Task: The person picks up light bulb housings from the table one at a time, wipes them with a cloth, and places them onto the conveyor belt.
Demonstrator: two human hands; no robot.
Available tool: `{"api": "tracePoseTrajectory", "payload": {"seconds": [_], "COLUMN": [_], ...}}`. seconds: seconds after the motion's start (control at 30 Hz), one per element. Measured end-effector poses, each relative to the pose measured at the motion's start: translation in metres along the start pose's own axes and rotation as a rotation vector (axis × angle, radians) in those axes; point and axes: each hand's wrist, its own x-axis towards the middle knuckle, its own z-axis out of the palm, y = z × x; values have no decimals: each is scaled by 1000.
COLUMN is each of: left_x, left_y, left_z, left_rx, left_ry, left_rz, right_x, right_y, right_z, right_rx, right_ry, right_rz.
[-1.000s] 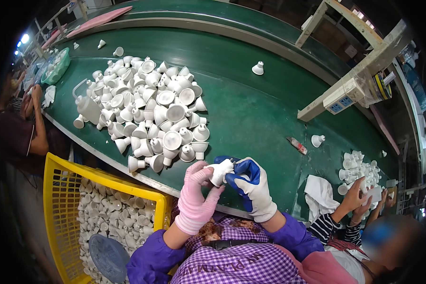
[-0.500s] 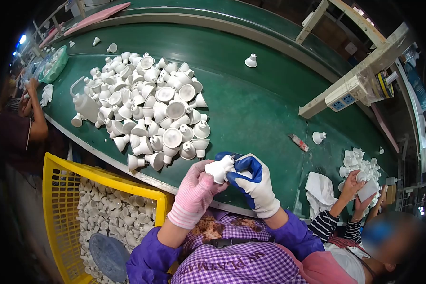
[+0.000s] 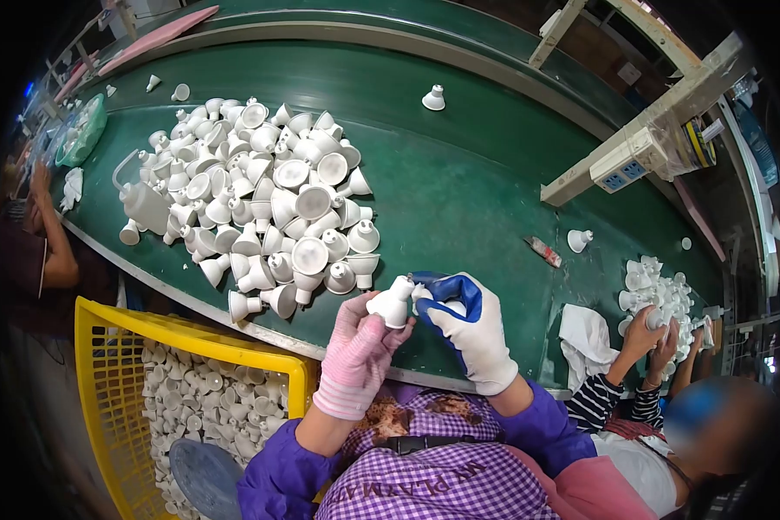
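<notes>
My left hand (image 3: 357,357), in a pink striped glove, is closed around a white spotlight bulb (image 3: 392,303), its wide end down and its narrow end tipped up to the right. Beside it, my right hand (image 3: 481,342), in a white glove with blue-coated fingers, curls round another white bulb (image 3: 421,295), mostly hidden by the fingers. The two bulbs are close together; I cannot tell whether they touch. Both hands are above the near edge of the green bench (image 3: 442,208). A large heap of white bulbs (image 3: 290,173) lies beyond them to the left.
A yellow crate (image 3: 191,325) full of bulbs, with a grey-blue dish (image 3: 204,477), stands at lower left. A white squeeze bottle (image 3: 143,206) leans by the heap. At right are a cloth (image 3: 585,342), a small tube (image 3: 543,251), a socket post (image 3: 628,169) and a co-worker's hands (image 3: 646,338) at another heap.
The bulb in my left hand has turned more upright, and my right fingers have drawn away from its tip, showing another bulb's end. The co-worker's hands have moved down onto their heap.
</notes>
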Motion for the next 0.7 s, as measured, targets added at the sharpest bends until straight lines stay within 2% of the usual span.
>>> {"api": "tracePoseTrajectory", "payload": {"seconds": [0.07, 0.1, 0.2, 0.23, 0.3, 0.33, 0.4, 0.47, 0.57, 0.6, 0.63, 0.67, 0.7], "left_x": [1, 1, 1, -1, -4, -4, -5, -7, -8, -7, -7, -8, -9], "left_y": [3, 2, 3, 4, 7, 7, 7, 8, 8, 6, 4, 5, 4], "left_z": [8, 6, 2, 2, 6, 9, 13, 11, 8, 4, 0, -4, -3], "left_rx": [-80, -101, -30, -30, 436, 435, 456, 447, 444, 535, 627, 922, 995], "left_ry": [65, 63, 88, 88, 112, 111, 140, 139, 122, 73, 24, -27, -77], "left_rz": [20, 20, 39, 38, 226, 226, 317, 300, 309, 322, 336, 419, 433], "right_x": [-4, -5, -7, -7, -4, -2, 0, -6, -10, -11, -11, -10, -5], "right_y": [1, 4, 9, 9, 9, 7, 3, -4, -13, -15, -17, -20, -19], "right_z": [1, 1, 7, 8, 8, 7, 6, 4, -2, -2, -2, -1, -3], "right_rx": [43, -67, -438, -438, -393, -395, -183, -194, -778, -898, -977, -1055, -970], "right_ry": [-35, -72, -8, -8, 117, 117, 100, 92, 1, -27, -67, -106, -59], "right_rz": [-4, -68, -441, -440, -480, -480, -311, -245, -801, -882, -880, -880, -788]}}
